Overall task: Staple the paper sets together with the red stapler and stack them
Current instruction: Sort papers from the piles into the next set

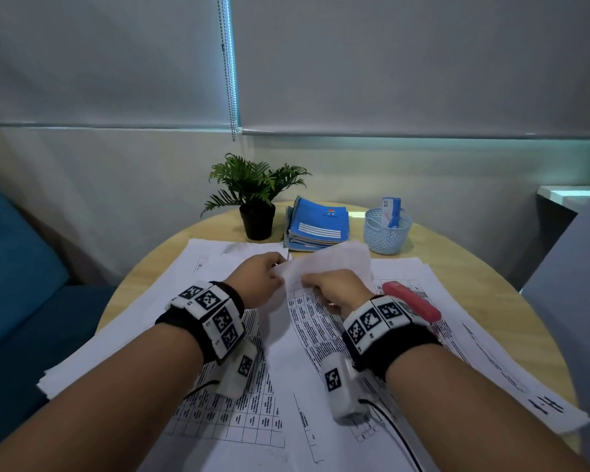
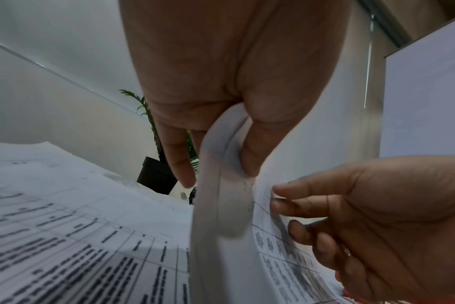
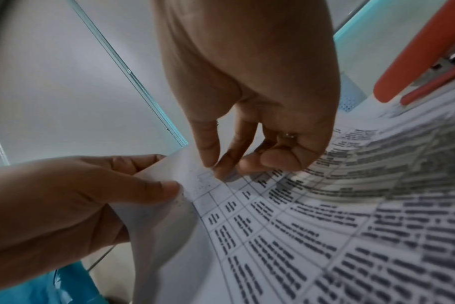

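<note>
Here both hands (image 1: 300, 284) pinch the sheets' (image 1: 327, 264) corner; the stapler (image 1: 411, 301) lies just right of the right hand (image 1: 338, 289), long axis running toward the person.

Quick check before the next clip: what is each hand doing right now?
Left hand: pinches the lifted corner of the white printed paper sheets between thumb and fingers.
Right hand: fingertips pinch the same corner of the sheets.

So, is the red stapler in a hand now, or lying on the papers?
Lying on the papers. The stapler rests beside the right hand, which pinches a sheet with the left hand.
</note>
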### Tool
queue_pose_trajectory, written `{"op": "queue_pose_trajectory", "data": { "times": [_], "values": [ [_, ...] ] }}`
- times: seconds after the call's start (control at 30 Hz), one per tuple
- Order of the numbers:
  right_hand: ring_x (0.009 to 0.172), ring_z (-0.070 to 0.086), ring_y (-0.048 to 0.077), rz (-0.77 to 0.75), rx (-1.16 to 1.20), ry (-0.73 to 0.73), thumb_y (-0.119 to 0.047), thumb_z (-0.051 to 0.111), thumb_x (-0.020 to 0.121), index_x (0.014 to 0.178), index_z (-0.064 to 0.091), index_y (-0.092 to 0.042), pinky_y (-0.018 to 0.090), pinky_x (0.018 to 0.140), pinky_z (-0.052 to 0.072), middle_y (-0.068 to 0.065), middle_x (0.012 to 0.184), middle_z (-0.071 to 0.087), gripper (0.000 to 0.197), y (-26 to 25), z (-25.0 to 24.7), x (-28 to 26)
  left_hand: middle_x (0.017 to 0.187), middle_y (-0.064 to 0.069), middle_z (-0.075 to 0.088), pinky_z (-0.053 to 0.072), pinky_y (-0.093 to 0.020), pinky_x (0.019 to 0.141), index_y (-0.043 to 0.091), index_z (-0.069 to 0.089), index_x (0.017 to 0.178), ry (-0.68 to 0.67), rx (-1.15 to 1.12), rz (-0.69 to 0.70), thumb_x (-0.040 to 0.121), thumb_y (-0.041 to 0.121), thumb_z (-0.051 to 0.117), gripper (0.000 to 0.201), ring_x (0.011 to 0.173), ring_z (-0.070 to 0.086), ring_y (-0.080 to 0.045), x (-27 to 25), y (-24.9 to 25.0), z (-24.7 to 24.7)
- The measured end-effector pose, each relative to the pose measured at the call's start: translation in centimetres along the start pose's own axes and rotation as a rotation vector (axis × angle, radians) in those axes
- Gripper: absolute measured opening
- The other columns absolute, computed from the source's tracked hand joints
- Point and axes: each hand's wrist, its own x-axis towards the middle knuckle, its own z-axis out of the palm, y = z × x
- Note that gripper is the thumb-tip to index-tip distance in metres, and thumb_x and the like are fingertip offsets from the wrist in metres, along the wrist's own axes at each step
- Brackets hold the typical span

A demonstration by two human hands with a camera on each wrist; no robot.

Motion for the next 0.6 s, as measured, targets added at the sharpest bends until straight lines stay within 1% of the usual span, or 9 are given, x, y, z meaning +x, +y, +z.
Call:
{"op": "queue_pose_trajectory", "data": {
  "times": [0.07,0.13,0.2,0.3,0.4,0.47,0.5,0.57,0.6],
  "values": [
    [0.047,0.042,0.014,0.057,0.040,-0.005,-0.027,0.071,0.077,0.066,0.064,-0.014,0.023,0.044,0.029,0.003,0.057,0.052,0.018,0.1,0.4,0.0,0.094,-0.004,0.058,0.032,-0.016,0.054,0.011,0.057,0.111,0.011,-0.021,0.021,0.088,0.006,0.052,0.024,0.081,0.049,-0.016,-0.2,-0.1,0.0],
    [0.044,0.040,0.011,0.093,0.083,-0.011,-0.026,0.072,0.075,0.067,0.065,-0.014,0.020,0.040,0.026,0.001,0.056,0.051,0.016,0.1,0.7,0.0,0.093,-0.005,0.059,0.033,-0.015,0.055,0.011,0.057,0.110,0.013,-0.043,0.030,0.089,0.005,0.052,0.023,0.081,0.050,-0.017,-0.4,-0.3,0.0],
    [0.043,0.039,0.011,0.111,0.098,-0.019,-0.025,0.071,0.075,0.068,0.064,-0.015,0.018,0.038,0.025,0.000,0.055,0.049,0.014,0.1,0.9,0.0,0.095,-0.008,0.062,0.036,-0.021,0.060,0.011,0.058,0.108,0.009,-0.081,0.036,0.088,0.004,0.052,0.022,0.082,0.051,-0.018,-0.5,-0.4,0.1],
    [0.045,0.041,0.014,0.085,0.078,0.004,-0.026,0.069,0.071,0.063,0.062,-0.015,0.022,0.040,0.027,0.001,0.053,0.050,0.015,0.0,1.2,0.0,0.094,-0.006,0.061,0.036,-0.017,0.059,0.014,0.058,0.105,0.006,-0.096,0.048,0.088,0.004,0.051,0.021,0.082,0.052,-0.017,-0.5,-0.5,0.1],
    [0.044,0.041,0.017,0.024,0.025,0.029,-0.024,0.064,0.074,0.056,0.057,-0.015,0.024,0.042,0.028,0.002,0.049,0.049,0.021,-0.3,1.4,-0.2,0.092,-0.003,0.060,0.034,-0.015,0.056,0.015,0.058,0.105,0.027,-0.082,0.032,0.089,0.008,0.052,0.018,0.080,0.052,-0.016,-0.4,-0.4,0.1],
    [0.047,0.043,0.019,-0.042,-0.042,0.043,-0.022,0.061,0.078,0.053,0.054,-0.016,0.027,0.046,0.031,0.000,0.047,0.050,0.026,-0.4,1.5,-0.2,0.091,-0.001,0.059,0.034,-0.019,0.057,0.013,0.060,0.104,0.057,-0.062,0.010,0.091,0.016,0.053,0.015,0.080,0.051,-0.014,-0.3,-0.2,0.1],
    [0.051,0.045,0.020,-0.081,-0.074,0.047,-0.022,0.060,0.079,0.053,0.054,-0.016,0.029,0.051,0.033,0.000,0.047,0.050,0.028,-0.4,1.5,-0.2,0.091,0.000,0.059,0.035,-0.021,0.062,0.012,0.061,0.104,0.071,-0.050,0.002,0.092,0.020,0.054,0.016,0.081,0.051,-0.014,-0.1,-0.2,0.1],
    [0.061,0.049,0.022,-0.153,-0.113,0.049,-0.021,0.058,0.083,0.060,0.058,-0.012,0.032,0.061,0.038,0.004,0.058,0.053,0.025,-0.3,1.6,-0.2,0.090,0.000,0.059,0.033,-0.022,0.068,0.012,0.063,0.102,0.095,-0.031,-0.014,0.092,0.024,0.054,0.018,0.083,0.051,-0.015,0.2,-0.2,0.1],
    [0.065,0.051,0.021,-0.186,-0.122,0.053,-0.020,0.058,0.085,0.066,0.061,-0.009,0.032,0.064,0.040,0.006,0.063,0.054,0.023,-0.2,1.7,-0.2,0.089,0.001,0.058,0.033,-0.022,0.069,0.012,0.063,0.101,0.105,-0.028,-0.021,0.092,0.025,0.054,0.017,0.083,0.051,-0.015,0.3,-0.2,0.1]
  ]
}}
